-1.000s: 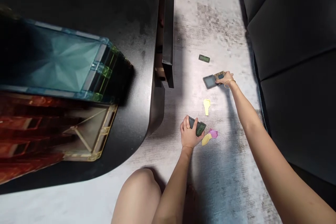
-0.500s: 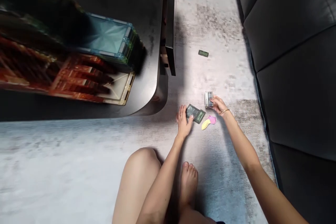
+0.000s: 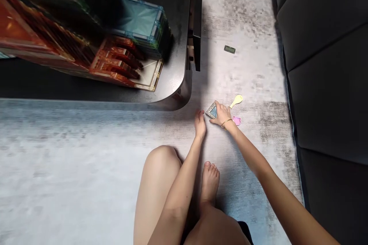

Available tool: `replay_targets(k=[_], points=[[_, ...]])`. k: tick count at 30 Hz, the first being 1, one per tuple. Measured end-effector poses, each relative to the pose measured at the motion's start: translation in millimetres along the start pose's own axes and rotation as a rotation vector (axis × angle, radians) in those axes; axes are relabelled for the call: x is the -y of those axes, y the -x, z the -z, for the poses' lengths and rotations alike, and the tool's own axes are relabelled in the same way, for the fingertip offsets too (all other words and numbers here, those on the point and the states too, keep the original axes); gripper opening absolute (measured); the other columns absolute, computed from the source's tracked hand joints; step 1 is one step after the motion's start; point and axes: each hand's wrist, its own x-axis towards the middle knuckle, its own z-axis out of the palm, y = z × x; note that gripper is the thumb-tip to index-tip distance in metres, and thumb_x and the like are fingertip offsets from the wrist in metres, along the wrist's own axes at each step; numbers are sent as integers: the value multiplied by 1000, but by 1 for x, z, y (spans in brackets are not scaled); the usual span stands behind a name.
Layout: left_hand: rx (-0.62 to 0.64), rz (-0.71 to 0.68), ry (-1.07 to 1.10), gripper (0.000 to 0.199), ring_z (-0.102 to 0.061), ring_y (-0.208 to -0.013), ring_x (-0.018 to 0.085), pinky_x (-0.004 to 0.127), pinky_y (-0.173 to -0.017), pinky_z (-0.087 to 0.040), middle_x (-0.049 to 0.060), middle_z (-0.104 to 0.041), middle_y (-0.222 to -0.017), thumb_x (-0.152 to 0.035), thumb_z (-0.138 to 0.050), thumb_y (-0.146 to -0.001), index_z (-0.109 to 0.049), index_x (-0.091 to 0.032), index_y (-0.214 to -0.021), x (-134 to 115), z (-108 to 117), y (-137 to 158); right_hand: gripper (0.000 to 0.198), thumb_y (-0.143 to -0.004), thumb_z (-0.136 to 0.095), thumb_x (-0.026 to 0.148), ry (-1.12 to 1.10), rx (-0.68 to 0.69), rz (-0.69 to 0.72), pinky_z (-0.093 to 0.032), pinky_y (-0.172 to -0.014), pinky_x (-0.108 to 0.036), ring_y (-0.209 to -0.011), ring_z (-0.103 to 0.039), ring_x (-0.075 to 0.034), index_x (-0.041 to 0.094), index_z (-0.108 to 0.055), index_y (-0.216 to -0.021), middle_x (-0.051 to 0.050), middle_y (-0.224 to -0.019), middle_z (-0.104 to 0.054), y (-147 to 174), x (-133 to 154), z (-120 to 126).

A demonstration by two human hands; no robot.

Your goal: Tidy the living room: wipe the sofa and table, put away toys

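My right hand (image 3: 222, 115) grips a translucent magnetic tile (image 3: 212, 111) with a pale, clear border and bluish middle, low over the rug. Whether more tiles lie under it is hidden. My left hand (image 3: 200, 124) is just left of that tile, its fingers stretched out and its palm turned toward it, holding nothing that I can see. A flat yellow balloon (image 3: 237, 100) lies beyond my right hand, and a pink balloon (image 3: 237, 121) lies beside my right wrist. Farther off on the rug is a small dark green rectangular tile (image 3: 229, 49).
At the left stands a black table (image 3: 175, 72) with a rounded corner and a drawer (image 3: 197, 23) pulled out. It bears a blue tile box (image 3: 142, 17) and orange-red tile pieces (image 3: 117, 61). A dark sofa (image 3: 330, 65) runs along the right.
My right hand has moved left with the tiles, close to my left hand. The dark green tiles under my left hand no longer show. The yellow balloon has shifted away from the pink one.
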Motion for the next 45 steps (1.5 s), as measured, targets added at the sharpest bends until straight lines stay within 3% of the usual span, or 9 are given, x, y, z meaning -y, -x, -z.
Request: replay_targets(k=[3,7,10,14,23,29,33,38,45], points=[[42,95,80,43,-50,-138,22,38,-120,-33,14,-58,-144,-29,-48,-97,-54,-16,-138,-11,2,5,98,-56,-81,19,32,-1,-40,-30,-114,-54,-123,-51,-40,17,-40,-145,-22,-134,-56,1,3,0],[146,178,244,50,-52,-137,22,40,-116,-38,14,-49,-154,-41,-37,-103,-43,-19,-148,-32,3,27,88,-55,-76,34,-669,-79,-96,-46,-105,-43,-121,-55,-30,25,-42,-135,-10,-132,-59,16,-2,6],[287,-38,179,53,-46,-143,23,40,-119,-36,11,-46,-156,-46,-44,-100,-46,-21,-147,-53,7,51,66,-59,-70,49,-1307,-57,-210,-56,-91,-45,-110,-62,-29,27,-50,-117,-6,-115,-66,38,6,10],[264,-386,-98,61,-31,-152,25,42,-124,-28,10,-38,-162,-49,-55,-95,-45,-22,-149,-82,24,84,53,-60,-72,52,-1570,-82,-178,-59,-86,-51,-108,-65,-34,28,-59,-105,-7,-102,-70,66,39,34],[174,-405,-164,34,-56,-131,23,44,-115,-41,11,-64,-136,-31,-48,-98,-62,-21,-127,-75,48,102,102,-71,-76,58,-542,-331,792,-31,-118,-63,-145,-35,-41,25,-30,-156,-8,-147,-46,-4,197,233],[275,-459,-287,32,-58,-127,22,43,-113,-43,11,-66,-131,-26,-48,-96,-63,-19,-124,-70,32,89,103,-78,-63,67,-146,-332,976,-13,-117,-67,-148,-26,-46,17,-23,-159,-8,-148,-38,-73,287,238],[381,-452,-489,33,-57,-130,24,45,-115,-41,12,-65,-135,-26,-49,-96,-65,-18,-123,-58,29,67,84,-88,-45,72,-245,-465,951,-14,-118,-64,-154,-16,-37,28,-28,-158,-2,-153,-37,-86,244,233],[498,-365,-814,45,-35,-149,29,46,-123,-27,19,-44,-156,-30,-49,-96,-60,-12,-136,-52,3,20,61,-94,-48,62,-425,-553,632,-33,-121,-51,-146,-40,-28,26,-51,-143,-6,-147,-52,-137,112,228],[641,-216,-1293,140,14,-151,47,74,-115,5,25,5,-167,-64,-86,-53,-12,-20,-163,-50,-73,-56,71,-79,-65,18,-261,-442,37,-21,-126,-52,-149,-33,-33,5,-44,-146,-24,-156,-39,-269,-38,155]])
